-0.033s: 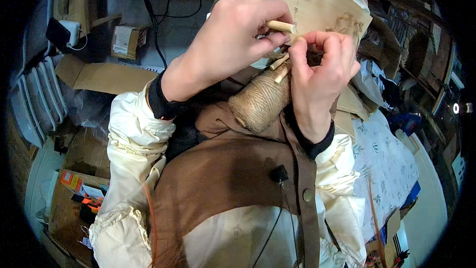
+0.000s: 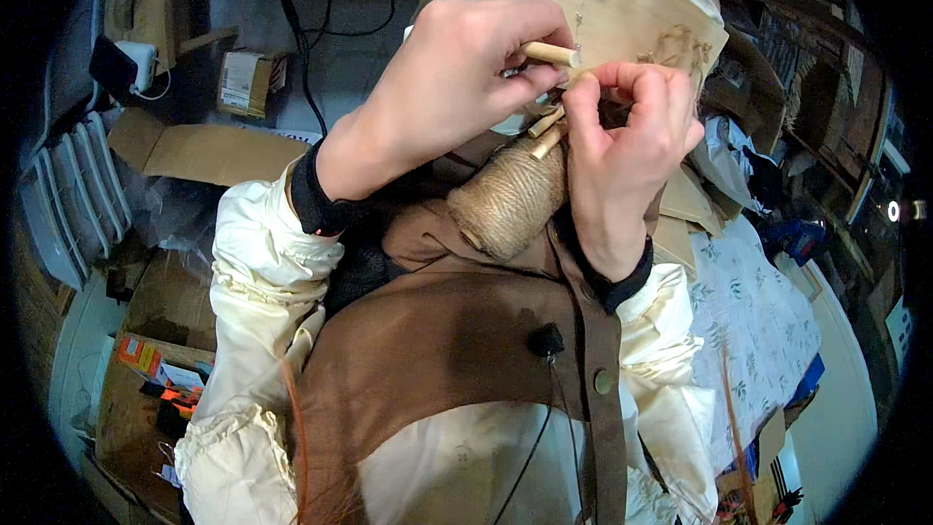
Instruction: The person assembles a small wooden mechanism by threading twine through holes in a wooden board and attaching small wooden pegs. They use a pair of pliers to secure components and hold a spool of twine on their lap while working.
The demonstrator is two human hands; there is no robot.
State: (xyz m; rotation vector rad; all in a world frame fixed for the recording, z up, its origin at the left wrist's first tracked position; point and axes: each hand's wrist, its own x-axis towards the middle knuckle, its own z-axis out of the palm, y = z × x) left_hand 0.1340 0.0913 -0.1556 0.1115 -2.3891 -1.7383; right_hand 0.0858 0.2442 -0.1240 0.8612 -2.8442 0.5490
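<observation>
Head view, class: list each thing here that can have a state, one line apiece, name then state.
left hand: closed, pinching a wooden dowel
right hand: fingers curled by the dowel's end
twine spool: fully wound, lying tilted on the lap
wooden board: resting on the knees
cardboard box: flattened

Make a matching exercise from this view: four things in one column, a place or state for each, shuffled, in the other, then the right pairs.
Things:
1. left hand
2. twine spool
3. wooden board
4. flattened cardboard

Places or states:
A. on the lap, under both hands
B. lying on the floor, at the person's left
C. pinching a short wooden dowel
D. just beyond the right hand

Pairs: 1-C, 2-A, 3-D, 4-B
</observation>
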